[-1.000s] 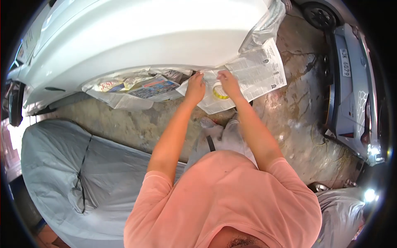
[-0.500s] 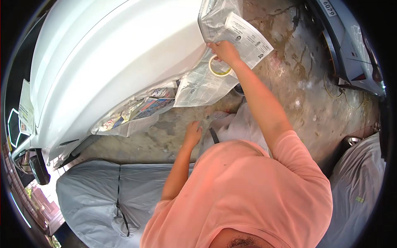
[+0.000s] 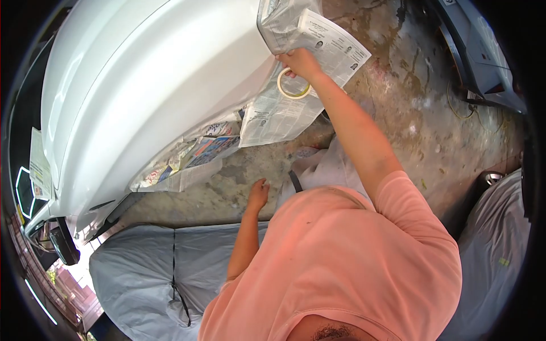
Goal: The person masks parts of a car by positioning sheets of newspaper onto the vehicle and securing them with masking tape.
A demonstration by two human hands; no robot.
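My right hand point(image 3: 301, 65) is at the edge of the white car panel point(image 3: 170, 62), closed with a roll of masking tape point(image 3: 280, 90) hanging from its fingers. My thumb and forefinger touch the panel's edge where a newspaper sheet point(image 3: 267, 116) meets it. That sheet hangs down along the edge, and its printed corner sticks out beyond my wrist. Lower down, my left hand point(image 3: 259, 194) hangs beside my body above the floor, touching nothing, with its fingers loosely apart.
More newspaper point(image 3: 207, 153) lines the car's lower opening. A grey covered object point(image 3: 136, 261) with a black strap lies at lower left. Another vehicle point(image 3: 489, 62) stands at upper right, and a grey cover point(image 3: 495, 238) drapes something at right. The concrete floor point(image 3: 398, 131) is stained.
My right hand with the tape roll has shifted slightly up and left along the panel edge. My left hand has dropped a little lower and its fingers have turned. The view has tilted slightly.
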